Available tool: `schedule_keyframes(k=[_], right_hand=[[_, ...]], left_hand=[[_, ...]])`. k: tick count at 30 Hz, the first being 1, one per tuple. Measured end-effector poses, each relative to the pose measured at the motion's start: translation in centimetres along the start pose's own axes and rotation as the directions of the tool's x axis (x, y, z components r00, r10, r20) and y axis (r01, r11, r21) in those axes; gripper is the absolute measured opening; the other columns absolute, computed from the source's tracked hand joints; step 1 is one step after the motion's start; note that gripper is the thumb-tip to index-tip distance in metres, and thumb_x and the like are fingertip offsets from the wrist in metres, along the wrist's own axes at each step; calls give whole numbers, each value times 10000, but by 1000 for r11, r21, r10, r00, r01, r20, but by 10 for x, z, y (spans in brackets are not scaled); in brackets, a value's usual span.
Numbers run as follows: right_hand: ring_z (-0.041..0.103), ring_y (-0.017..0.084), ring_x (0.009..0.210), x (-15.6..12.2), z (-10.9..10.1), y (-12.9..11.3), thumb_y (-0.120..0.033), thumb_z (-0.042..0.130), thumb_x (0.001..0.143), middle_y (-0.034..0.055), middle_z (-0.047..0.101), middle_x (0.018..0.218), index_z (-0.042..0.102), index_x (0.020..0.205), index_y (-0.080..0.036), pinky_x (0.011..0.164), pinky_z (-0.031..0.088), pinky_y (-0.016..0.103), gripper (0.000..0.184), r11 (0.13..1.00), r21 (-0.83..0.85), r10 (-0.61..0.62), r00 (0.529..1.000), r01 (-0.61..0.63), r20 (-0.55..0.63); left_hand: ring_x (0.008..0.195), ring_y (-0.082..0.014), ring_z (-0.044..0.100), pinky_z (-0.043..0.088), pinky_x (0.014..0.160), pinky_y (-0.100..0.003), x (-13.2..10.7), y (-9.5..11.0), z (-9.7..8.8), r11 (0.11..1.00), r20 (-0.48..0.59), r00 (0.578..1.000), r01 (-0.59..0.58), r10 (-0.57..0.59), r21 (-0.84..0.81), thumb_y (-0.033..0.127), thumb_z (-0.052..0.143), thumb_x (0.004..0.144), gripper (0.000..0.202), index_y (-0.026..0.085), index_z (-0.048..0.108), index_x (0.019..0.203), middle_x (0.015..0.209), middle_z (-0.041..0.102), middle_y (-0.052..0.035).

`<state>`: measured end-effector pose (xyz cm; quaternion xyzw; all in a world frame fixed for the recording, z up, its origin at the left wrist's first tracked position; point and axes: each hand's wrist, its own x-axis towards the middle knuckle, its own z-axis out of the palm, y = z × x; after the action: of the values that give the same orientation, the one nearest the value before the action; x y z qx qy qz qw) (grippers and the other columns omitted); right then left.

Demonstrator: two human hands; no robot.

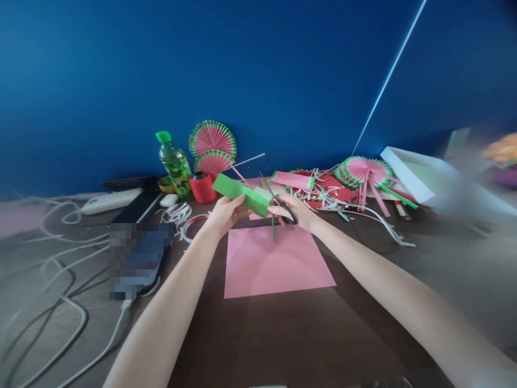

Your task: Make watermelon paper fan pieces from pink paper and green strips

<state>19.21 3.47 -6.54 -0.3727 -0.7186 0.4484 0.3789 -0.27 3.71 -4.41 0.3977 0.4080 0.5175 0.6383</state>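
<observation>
A folded strip of green paper (242,195) is pinched in my left hand (226,214), held tilted above the table. My right hand (297,211) has its fingers round the black handle of a pair of scissors (287,213), whose blades point up and away to the left. The right fingertips also touch the strip's right end. From that end a thin green sliver (272,230) hangs down. Below both hands a pink sheet of paper (278,264) lies flat on the dark table.
Pink and green paper fans (212,141) lean on the blue wall behind a red pot (203,188) and a green-capped bottle (174,164). White paper scraps (335,196) and more fans (367,172) lie back right, beside a white box (412,172). A phone (141,258) and cables (76,291) occupy the left.
</observation>
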Motion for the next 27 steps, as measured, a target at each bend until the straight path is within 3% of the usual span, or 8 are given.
schedule_keyframes(k=[5, 8, 18, 27], right_hand=[[454, 60, 422, -1, -1, -2, -288, 558, 730, -48, 501, 606, 552, 789, -153, 440, 365, 205, 147, 999, -48, -3, 997, 6, 76], [434, 59, 434, -2, -1, -3, -281, 560, 710, -42, 503, 618, 561, 788, -148, 439, 361, 203, 154, 997, -80, 33, 993, -24, 115], [538, 117, 673, -2, -1, -1, -272, 576, 699, 4, 585, 721, 601, 768, -140, 613, 413, 221, 151, 985, -169, 1, 994, 19, 112], [545, 128, 702, -1, -2, 0, -256, 573, 710, 8, 592, 741, 600, 767, -145, 656, 427, 234, 128, 982, -189, -5, 992, 29, 126]], left_hand=[[468, -72, 584, 584, 675, -290, 6, 6, -10, 988, -112, 987, -124, 114, -91, 61, 565, 782, 131, 115, 534, 668, 563, 593, 19], [501, -85, 608, 588, 696, -310, 9, 8, -15, 980, -123, 982, -156, 141, -121, 48, 556, 781, 124, 115, 535, 679, 583, 603, 13], [595, -136, 666, 569, 777, -395, 7, 8, -13, 987, -90, 988, -133, 125, -89, 65, 586, 765, 49, 103, 567, 740, 699, 662, -33], [646, -149, 674, 574, 760, -368, 6, 8, -13, 989, -80, 988, -136, 130, -64, 71, 572, 771, 34, 102, 576, 759, 719, 665, -43]])
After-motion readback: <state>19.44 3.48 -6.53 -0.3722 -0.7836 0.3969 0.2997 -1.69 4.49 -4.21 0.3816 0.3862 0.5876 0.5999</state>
